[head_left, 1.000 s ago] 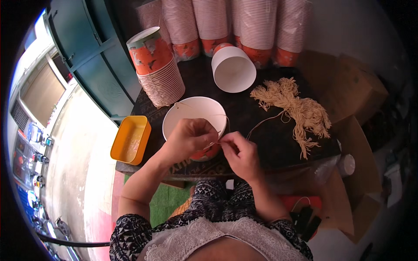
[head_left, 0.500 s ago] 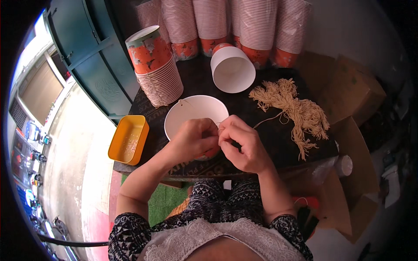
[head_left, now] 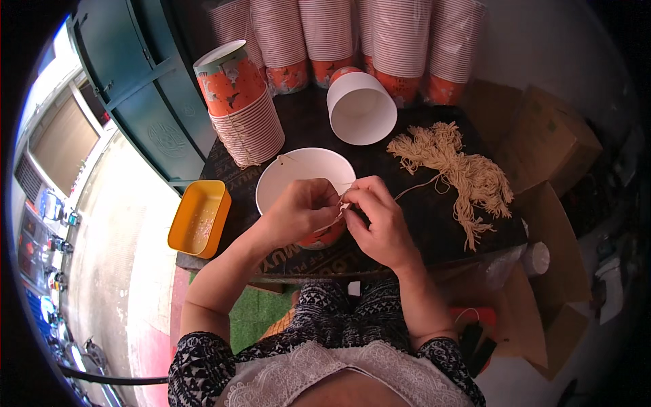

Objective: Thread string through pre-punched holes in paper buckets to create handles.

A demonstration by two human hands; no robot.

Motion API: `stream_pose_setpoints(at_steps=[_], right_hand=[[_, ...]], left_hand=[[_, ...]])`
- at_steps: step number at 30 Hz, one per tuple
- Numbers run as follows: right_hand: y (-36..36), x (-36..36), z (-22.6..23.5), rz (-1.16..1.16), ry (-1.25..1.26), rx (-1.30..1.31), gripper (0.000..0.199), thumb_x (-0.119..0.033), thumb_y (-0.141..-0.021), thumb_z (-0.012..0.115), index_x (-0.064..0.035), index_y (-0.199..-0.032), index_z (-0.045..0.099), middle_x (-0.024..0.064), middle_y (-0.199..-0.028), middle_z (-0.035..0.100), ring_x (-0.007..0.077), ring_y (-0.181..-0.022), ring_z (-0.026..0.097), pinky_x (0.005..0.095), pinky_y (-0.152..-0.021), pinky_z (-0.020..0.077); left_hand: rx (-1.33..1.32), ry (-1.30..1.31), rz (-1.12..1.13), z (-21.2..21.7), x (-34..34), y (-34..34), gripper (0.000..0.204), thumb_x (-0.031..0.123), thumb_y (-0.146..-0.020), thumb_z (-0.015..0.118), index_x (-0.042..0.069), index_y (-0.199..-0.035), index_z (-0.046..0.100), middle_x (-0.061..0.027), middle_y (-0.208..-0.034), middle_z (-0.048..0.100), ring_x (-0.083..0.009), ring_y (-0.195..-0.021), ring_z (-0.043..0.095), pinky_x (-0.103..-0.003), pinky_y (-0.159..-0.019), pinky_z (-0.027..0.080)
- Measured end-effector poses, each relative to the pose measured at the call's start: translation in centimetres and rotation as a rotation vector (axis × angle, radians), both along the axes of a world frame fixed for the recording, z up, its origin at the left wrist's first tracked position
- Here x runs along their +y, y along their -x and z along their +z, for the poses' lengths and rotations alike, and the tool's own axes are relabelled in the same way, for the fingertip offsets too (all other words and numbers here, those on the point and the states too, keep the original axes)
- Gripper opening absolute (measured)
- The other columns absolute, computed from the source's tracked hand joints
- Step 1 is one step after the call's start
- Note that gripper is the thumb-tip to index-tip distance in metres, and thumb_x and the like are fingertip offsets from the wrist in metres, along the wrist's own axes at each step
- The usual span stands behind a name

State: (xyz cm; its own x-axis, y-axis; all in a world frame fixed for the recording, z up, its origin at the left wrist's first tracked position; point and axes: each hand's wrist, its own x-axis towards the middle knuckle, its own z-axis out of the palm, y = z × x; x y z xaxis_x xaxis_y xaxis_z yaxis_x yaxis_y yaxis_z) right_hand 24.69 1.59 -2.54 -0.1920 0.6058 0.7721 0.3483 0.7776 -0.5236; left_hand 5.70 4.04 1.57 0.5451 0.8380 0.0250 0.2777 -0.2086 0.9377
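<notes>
A paper bucket (head_left: 272,184), white inside and orange printed outside, stands on the table in front of me. One end of a beige cord (head_left: 287,158) comes through its far left rim. At the near right rim my left hand (head_left: 298,211) pinches the cord. My right hand (head_left: 381,222) closes on the same cord beside it, thumb and index finger touching. The fingertips hide most of the cord between them. To the right lies a loose bundle of beige cords (head_left: 462,171), with one strand trailing toward the bucket.
A second paper bucket (head_left: 362,115) lies on its side farther back. At the left stand a tall stack of nested buckets (head_left: 247,132) and a yellow plastic tub (head_left: 220,220) with small bits inside. Wrapped bucket stacks (head_left: 330,30) line the back; cardboard boxes (head_left: 553,136) are at the right.
Both hands stay at the bucket's near right rim. My right hand's fingers have shifted slightly and drawn closer to my left fingertips; more of the cord shows between them.
</notes>
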Motion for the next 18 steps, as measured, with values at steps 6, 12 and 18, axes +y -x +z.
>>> stream_pose_setpoints(at_steps=[6,12,18], right_hand=[[0.5,0.2,-0.9,-0.041,-0.013,-0.004,0.015,0.005,-0.081,0.065,0.0009,-0.092,0.056,0.0134,-0.096,0.056,0.0303,-0.085,0.062,0.0385,-0.071,0.0524],[1.5,-0.9,-0.8,-0.071,-0.058,0.070,0.016,0.010,-0.076,0.066,0.0012,-0.086,0.058,0.0131,-0.091,0.057,0.0297,-0.082,0.061,0.0353,-0.069,0.0505],[1.3,-0.5,-1.6,-0.024,-0.135,0.087,0.014,0.008,-0.078,0.066,0.0018,-0.088,0.060,0.0122,-0.091,0.057,0.0284,-0.082,0.061,0.0346,-0.069,0.0503]], left_hand=[[0.013,-0.021,0.013,0.1,0.1,-0.2,0.009,0.007,-0.085,0.065,0.002,-0.090,0.060,0.0013,-0.082,0.059,-0.0056,-0.076,0.054,-0.020,-0.068,0.043],[-0.084,0.218,0.120,0.7,0.2,-0.5,0.008,0.006,-0.082,0.061,0.001,-0.088,0.059,-0.0012,-0.079,0.058,-0.0071,-0.072,0.053,-0.021,-0.063,0.042],[-0.027,0.128,0.107,0.3,0.4,-0.7,0.007,0.004,-0.081,0.064,0.002,-0.086,0.059,-0.0004,-0.078,0.058,-0.0072,-0.071,0.053,-0.021,-0.063,0.043]])
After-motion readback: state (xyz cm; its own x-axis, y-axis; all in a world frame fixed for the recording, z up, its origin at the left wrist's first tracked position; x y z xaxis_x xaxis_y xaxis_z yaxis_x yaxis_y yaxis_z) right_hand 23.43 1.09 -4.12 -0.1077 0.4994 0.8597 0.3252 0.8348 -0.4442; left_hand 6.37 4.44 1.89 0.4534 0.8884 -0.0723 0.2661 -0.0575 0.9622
